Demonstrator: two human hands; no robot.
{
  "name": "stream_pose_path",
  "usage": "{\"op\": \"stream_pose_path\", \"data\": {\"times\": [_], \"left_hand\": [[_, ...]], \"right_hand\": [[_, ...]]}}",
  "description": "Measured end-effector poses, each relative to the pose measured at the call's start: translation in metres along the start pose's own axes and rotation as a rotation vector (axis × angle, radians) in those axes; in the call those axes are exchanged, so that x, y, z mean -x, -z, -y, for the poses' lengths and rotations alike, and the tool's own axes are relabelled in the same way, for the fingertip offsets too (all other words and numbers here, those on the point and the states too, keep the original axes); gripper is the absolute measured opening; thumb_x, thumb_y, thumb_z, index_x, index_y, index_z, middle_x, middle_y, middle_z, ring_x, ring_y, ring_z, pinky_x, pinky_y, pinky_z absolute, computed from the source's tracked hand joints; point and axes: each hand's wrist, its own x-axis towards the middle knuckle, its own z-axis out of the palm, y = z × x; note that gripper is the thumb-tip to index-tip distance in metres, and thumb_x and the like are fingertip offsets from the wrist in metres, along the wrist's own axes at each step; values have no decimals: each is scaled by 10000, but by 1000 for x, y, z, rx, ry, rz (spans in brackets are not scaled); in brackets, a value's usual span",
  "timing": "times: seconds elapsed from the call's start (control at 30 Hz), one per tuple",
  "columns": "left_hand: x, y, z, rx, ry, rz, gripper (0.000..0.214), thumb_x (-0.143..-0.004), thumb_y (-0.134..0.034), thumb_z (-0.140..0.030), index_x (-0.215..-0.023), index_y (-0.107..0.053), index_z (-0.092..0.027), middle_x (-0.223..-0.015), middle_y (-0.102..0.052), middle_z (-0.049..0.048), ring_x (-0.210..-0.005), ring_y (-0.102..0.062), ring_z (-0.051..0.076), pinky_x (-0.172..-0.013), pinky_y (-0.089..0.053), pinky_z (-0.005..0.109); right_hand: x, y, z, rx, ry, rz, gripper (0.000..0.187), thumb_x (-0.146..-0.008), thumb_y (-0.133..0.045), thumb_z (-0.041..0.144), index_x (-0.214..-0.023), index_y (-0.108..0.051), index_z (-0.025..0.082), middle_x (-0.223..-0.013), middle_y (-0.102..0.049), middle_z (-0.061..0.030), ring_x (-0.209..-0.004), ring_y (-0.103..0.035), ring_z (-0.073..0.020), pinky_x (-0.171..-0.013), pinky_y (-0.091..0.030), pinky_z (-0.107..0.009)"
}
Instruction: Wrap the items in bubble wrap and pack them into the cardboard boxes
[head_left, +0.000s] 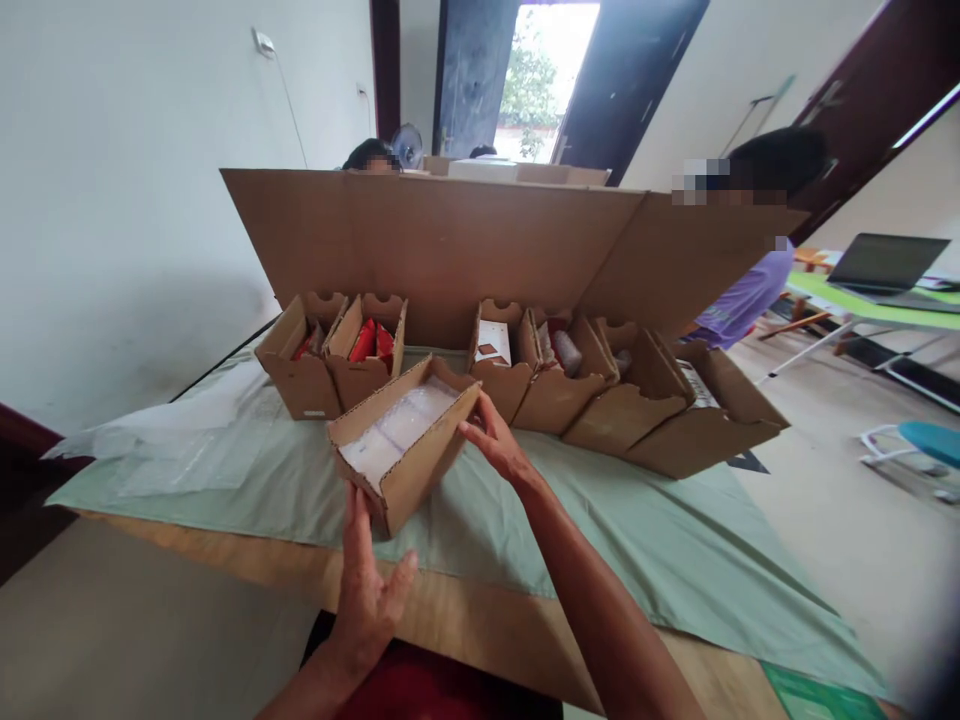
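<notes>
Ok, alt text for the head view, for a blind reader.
A person's left hand and right hand steady an open brown cardboard box of white packets over a pale green cloth on a wooden table. Behind, similar boxes line a tall cardboard sheet.

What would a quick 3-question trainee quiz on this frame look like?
1. True or false: the left hand and the right hand both touch the cardboard box.
2. What lies inside that box? A) red packs B) white plastic packets C) nothing
3. Fill in: the table is covered by a ___ cloth.
Key: 1 true; 2 B; 3 green.
</notes>
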Motion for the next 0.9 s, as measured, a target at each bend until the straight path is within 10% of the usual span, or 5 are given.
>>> {"op": "stream_pose_path", "data": {"times": [0.2,0.53,0.9], "left_hand": [[9,-16,4,-151,-151,-7,884,-940,-561,-267,-1640,-30,-372,-1741,16,88,-1590,-94,378,-1224,-271,625],[1,-48,0,-163,-120,128,881,-928,-524,-163,-1642,-38,-334,-1737,70,108,-1593,-67,372,-1204,-333,595],[-119,-129,17,-86,-227,46,883,-837,-577,-127,-1628,-189,-195,-1732,64,152,-1597,-36,355,-1269,-206,557]], "right_hand": [[1,-15,-19,163,17,-164,825,-950,-456,663,-1605,-262,200,-1647,-337,-156,-1516,-322,-290,-1256,-243,-473],[13,-37,-34,123,18,-333,519,-998,-448,519,-1406,-574,225,-1459,-594,-112,-1357,-536,-260,-1170,-400,-441],[70,-34,-108,131,-36,-365,354,-876,-583,352,-1179,-717,228,-1262,-709,-130,-1138,-679,-275,-1018,-546,-455]]}}
